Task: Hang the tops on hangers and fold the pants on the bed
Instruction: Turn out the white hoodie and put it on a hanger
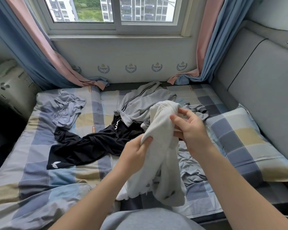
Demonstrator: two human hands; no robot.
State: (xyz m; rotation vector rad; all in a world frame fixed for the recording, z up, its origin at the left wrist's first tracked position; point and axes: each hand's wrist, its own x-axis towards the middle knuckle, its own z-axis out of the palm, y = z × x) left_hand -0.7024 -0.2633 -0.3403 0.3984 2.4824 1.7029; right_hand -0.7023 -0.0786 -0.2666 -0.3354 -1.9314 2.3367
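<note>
On the left of the checked blue, beige and grey bed sheet, a crumpled pale blue drawstring garment lies near the far edge. Just right of it and nearer to me sprawls a black garment with a white logo. Bare sheet lies open in front of both.

My left hand grips a bunched fold of the white fleecy garment; its fingers curl under the cloth and the thumb presses on top. The garment hangs between my hands above the middle of the bed. Its long axis runs from the rounded top end, up by the grey garment with dark side stripes, down towards me, and the loose lower end droops onto the sheet by my lap.

My right hand holds the upper part from the right. The thumb rests on the cloth, the lower fingers tuck into it, and the upper fingers are loosely lifted.

Further right, a checked pillow lies against the grey padded headboard, which closes off that side.
</note>
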